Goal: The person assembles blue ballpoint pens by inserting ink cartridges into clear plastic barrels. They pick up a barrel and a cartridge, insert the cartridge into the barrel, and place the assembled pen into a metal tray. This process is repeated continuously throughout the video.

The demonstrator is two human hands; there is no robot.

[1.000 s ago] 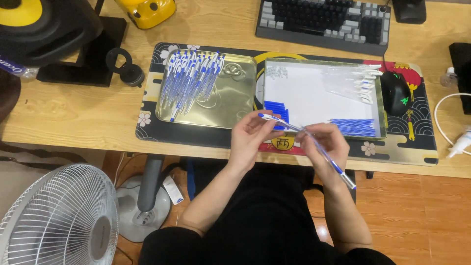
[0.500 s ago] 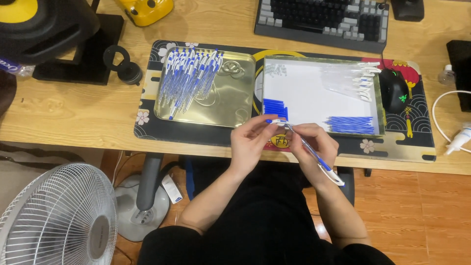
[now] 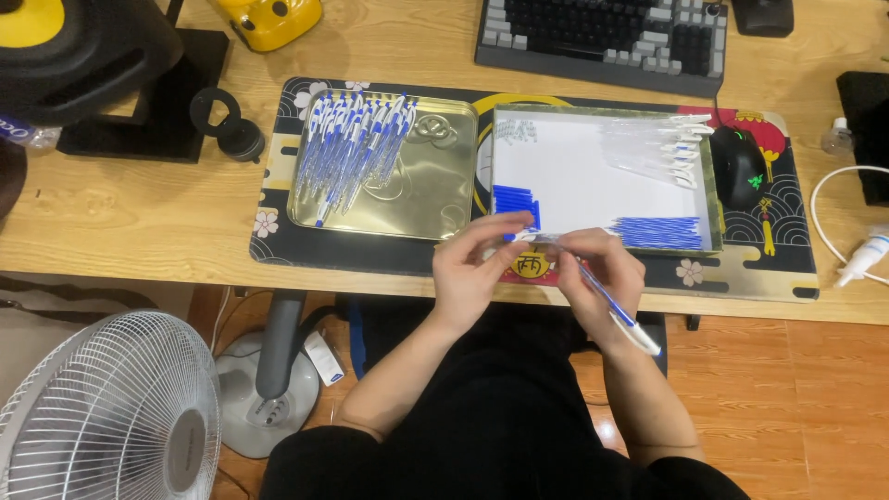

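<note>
Both hands have drawn closer at the desk [image 3: 139, 222] edge — left hand [image 3: 474, 268] and right hand [image 3: 593, 278] pinch one blue pen [image 3: 602, 301], fingers closed on it — assembly step; seating the tip needs steady alignment.

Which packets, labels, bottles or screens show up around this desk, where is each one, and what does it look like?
Small white box: on the floor by the fan's base, flat, with a blue mark.
White squeeze bottle: lying at the desk's right edge, tube-shaped, pale band around it.
Clear bottle: right side beside the mouse, small, white cap.
Bottle label: far left edge, blue and white, mostly cut off.
No screen is in view.
</note>
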